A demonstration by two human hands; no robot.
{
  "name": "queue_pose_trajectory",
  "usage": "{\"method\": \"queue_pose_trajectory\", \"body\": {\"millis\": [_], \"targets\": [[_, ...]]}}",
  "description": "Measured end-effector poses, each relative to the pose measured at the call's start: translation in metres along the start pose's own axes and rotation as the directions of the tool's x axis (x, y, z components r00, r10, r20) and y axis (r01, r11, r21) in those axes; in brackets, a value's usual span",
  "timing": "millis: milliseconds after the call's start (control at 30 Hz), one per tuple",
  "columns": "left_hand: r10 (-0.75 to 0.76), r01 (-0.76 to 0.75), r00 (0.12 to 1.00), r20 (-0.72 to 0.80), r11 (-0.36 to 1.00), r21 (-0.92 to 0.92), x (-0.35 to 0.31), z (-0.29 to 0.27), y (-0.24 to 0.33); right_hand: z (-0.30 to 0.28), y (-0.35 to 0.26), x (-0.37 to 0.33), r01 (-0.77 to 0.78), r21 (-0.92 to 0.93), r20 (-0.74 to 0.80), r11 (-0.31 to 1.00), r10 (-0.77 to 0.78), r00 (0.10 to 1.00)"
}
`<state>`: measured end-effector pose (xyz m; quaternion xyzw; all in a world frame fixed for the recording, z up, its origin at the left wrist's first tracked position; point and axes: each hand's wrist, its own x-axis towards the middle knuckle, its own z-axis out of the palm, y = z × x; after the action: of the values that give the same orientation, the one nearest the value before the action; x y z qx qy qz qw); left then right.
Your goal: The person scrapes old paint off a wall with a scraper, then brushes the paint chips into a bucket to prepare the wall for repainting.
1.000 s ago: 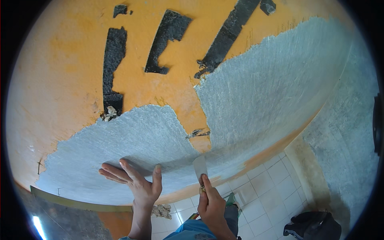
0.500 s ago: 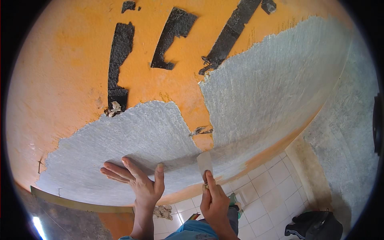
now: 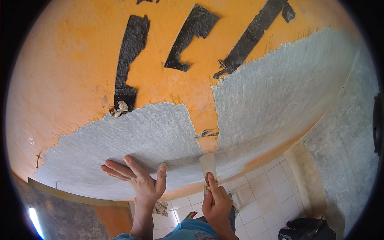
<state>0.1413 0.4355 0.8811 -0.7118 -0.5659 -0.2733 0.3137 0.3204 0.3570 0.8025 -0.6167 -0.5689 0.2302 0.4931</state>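
A wall with orange paint [image 3: 76, 72] above and a bare grey scraped area [image 3: 160, 130] below stands before me. With fingers spread, my left hand [image 3: 145, 180] rests against the lower grey part. My right hand [image 3: 217, 202] grips a putty knife [image 3: 207, 164], its index finger stretched along the tool. The blade tip meets the lower end of a narrow orange strip [image 3: 205, 116] that runs down between two grey patches. A torn dark bit [image 3: 208, 133] crosses that strip. The knife's handle is mostly hidden in my fist.
Black painted strokes [image 3: 130, 56] mark the orange paint higher up. White floor tiles [image 3: 260, 188] lie below, with crumpled peeled scraps [image 3: 161, 208] near my left forearm. A dark bag [image 3: 308, 229] sits at the lower right, by a grey side wall [image 3: 336, 140].
The upper wall markings appear shifted to the right as the view turned slightly. The putty knife stays at the orange strip's lower end. My left hand keeps its place on the wall.
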Motion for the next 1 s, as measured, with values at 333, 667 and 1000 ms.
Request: {"method": "queue_pose_trajectory", "body": {"millis": [333, 667, 1000], "targets": [[-0.108, 0.108, 0.994, 0.005, 0.989, -0.105, -0.003, 0.005, 0.015, -0.013, 0.005, 0.006, -0.035, -0.111, 0.07, 0.993, 0.043, 0.997], [0.028, 0.733, 0.627, 0.779, -0.36, -0.577, -0.041, -0.002, 0.144, -0.053, 0.017, 0.024, 0.171, 0.23, 0.109, 0.958, -0.2, 0.974], [0.001, 0.71, 0.537, 0.844, -0.541, -0.451, -0.013, 0.021, 0.172, -0.075, 0.046, 0.028, -0.642, 0.603, 0.668, 0.474, 0.14, 0.731]]}}
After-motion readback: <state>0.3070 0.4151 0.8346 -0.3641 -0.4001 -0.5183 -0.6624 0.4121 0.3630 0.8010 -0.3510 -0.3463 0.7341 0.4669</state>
